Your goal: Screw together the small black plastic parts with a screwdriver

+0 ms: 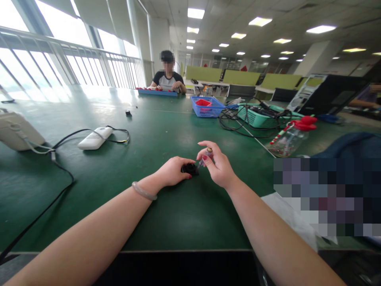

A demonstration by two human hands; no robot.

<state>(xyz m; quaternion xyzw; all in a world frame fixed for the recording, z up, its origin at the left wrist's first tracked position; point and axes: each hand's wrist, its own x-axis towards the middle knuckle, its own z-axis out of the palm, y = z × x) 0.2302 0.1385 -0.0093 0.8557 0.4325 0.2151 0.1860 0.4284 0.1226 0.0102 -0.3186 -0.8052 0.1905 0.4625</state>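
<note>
My left hand rests on the green table, its thumb and fingers closed around a small black part. The exact kind of this dark piece is too small to make out. In my right hand is a slim screwdriver with a clear handle and a brownish-gold cap. It leans down and left, its lower end at the right edge of the black part. Whether the tip touches the part cannot be told. A pale bangle circles my left wrist.
A white power bank with a black cable lies left, beside a white box. Further off are a small black piece, a blue basket, a green basket of cables and a red-topped bottle. Across the table a person sits.
</note>
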